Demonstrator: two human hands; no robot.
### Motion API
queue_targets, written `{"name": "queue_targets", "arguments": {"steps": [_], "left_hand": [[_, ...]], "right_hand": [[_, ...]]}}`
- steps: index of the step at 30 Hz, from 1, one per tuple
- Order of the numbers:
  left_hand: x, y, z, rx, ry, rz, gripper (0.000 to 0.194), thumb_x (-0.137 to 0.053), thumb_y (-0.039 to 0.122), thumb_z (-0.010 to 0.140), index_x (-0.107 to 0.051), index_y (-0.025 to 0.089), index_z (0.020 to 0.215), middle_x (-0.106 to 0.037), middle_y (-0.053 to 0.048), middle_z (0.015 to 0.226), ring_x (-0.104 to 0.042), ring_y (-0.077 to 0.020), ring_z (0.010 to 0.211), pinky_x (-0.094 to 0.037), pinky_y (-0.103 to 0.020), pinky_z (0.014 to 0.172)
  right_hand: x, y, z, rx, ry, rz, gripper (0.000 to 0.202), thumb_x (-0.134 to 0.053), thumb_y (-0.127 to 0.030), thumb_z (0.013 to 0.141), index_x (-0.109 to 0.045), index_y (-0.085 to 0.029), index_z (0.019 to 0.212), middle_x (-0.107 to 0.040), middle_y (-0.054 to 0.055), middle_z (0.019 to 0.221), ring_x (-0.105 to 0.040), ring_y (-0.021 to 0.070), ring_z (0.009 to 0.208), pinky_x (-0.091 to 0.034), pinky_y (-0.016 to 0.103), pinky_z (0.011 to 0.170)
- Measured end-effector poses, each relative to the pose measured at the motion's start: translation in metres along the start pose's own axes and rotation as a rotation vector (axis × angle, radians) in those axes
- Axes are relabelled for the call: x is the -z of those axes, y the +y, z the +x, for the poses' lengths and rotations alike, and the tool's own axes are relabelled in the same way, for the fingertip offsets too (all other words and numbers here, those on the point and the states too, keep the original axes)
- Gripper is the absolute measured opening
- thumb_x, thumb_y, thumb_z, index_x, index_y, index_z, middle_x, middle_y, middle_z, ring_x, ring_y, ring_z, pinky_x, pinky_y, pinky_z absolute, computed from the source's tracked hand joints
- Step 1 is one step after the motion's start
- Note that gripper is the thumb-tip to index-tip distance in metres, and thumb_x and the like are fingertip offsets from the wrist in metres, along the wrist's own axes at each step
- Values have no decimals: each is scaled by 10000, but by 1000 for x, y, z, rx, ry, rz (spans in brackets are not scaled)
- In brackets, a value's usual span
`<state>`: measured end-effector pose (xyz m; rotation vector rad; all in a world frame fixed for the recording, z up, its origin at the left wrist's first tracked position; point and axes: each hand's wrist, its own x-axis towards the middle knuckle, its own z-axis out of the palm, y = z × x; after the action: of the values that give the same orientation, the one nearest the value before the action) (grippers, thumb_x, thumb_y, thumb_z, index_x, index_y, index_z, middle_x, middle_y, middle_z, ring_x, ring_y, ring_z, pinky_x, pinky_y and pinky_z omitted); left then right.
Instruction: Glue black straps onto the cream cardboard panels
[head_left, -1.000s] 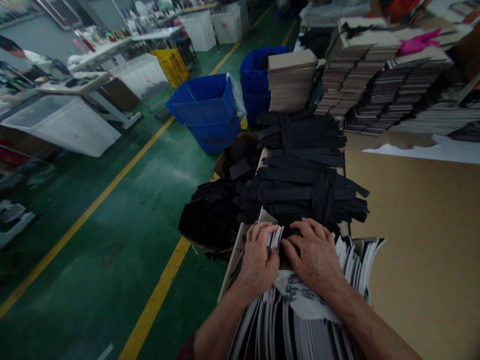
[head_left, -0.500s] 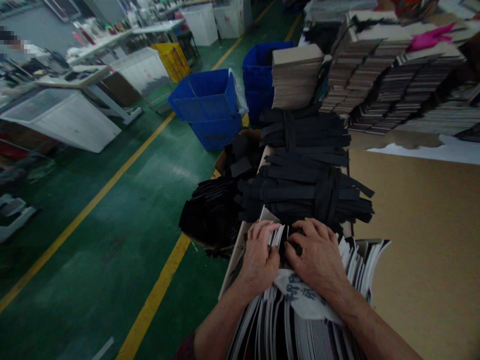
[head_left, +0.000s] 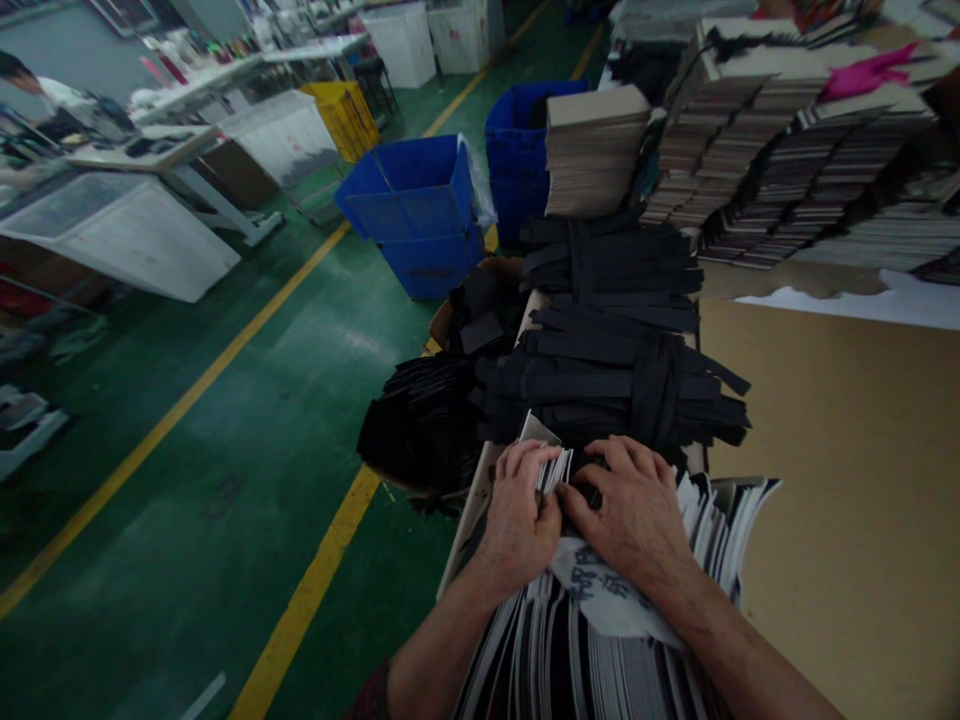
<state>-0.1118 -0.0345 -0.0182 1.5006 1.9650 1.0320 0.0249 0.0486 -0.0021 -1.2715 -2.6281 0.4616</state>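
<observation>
My left hand [head_left: 521, 505] is closed round a narrow sheaf of white-edged sheets [head_left: 553, 472], fingers over the far side and thumb on the near side. Beside it, my right hand [head_left: 634, 505] rests over the same row of sheets, fingers bent and spread apart from the thumb. Its thumb tip reaches across to the sheaf, close to my left thumb. Beneath my wrists runs a long row of thin black and white sheets standing on edge [head_left: 630, 675]. A white wrap with dark handwriting [head_left: 607, 590] lies across them.
Bundles of black strips [head_left: 600, 375] lie just beyond my hands. A box of black pieces [head_left: 420, 420] stands left of the table, with blue bins [head_left: 412, 220] farther off. Tall stacks of sheets [head_left: 750, 120] and a pink glove [head_left: 866, 75] are at back right. A person sits far left.
My right thumb has moved left, up to the sheaf by my left thumb. The black sheet that stood between my hands is now largely out of sight. My left hand has barely moved.
</observation>
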Motion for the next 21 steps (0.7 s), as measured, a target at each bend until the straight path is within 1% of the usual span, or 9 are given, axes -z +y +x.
{"name": "queue_targets", "arguments": {"steps": [5,8,11,14,17,21], "left_hand": [[0,-1,0,19,6,-3,547,-494,-4,758,-503,217,1258,-522,-86,1327,-462,-231,1290,-351,-480,1154],[-1,0,0,34,3,-5,561,-488,-13,743,-506,215,1255,-518,-87,1324,-463,-229,1285,-369,-468,1141],[-1,2,-1,45,-2,-2,577,-486,-18,734,-505,216,1261,-511,-89,1331,-463,-229,1286,-372,-466,1140],[-2,4,-1,49,1,-5,575,-484,-23,730,-512,212,1254,-513,-92,1328,-455,-229,1297,-363,-466,1148],[-3,5,-1,55,6,-20,572,-483,-31,723,-524,207,1242,-516,-92,1326,-457,-228,1297,-359,-464,1153],[-4,6,0,63,15,-45,591,-476,-49,710,-532,209,1240,-516,-93,1328,-472,-227,1286,-378,-461,1139]], "right_hand": [[0,-1,1,11,-6,1,191,-601,-362,863,-738,-245,803,-659,58,1195,-479,320,1215,-340,528,1030],[-3,0,0,3,10,8,146,-612,-311,832,-709,-223,896,-662,74,1190,-487,324,1209,-338,527,1038],[-7,3,-1,-3,60,42,232,-615,-258,802,-666,-204,1023,-654,90,1205,-486,316,1214,-337,513,1048],[-8,8,-4,42,82,83,295,-604,-223,805,-655,-230,1095,-615,79,1274,-446,314,1264,-326,511,1057],[-7,10,-6,101,88,123,284,-586,-187,821,-690,-285,1067,-586,55,1305,-396,319,1310,-314,526,1061],[-5,10,-9,157,75,185,256,-565,-144,845,-733,-322,919,-586,17,1292,-353,315,1347,-280,551,1081]]}}
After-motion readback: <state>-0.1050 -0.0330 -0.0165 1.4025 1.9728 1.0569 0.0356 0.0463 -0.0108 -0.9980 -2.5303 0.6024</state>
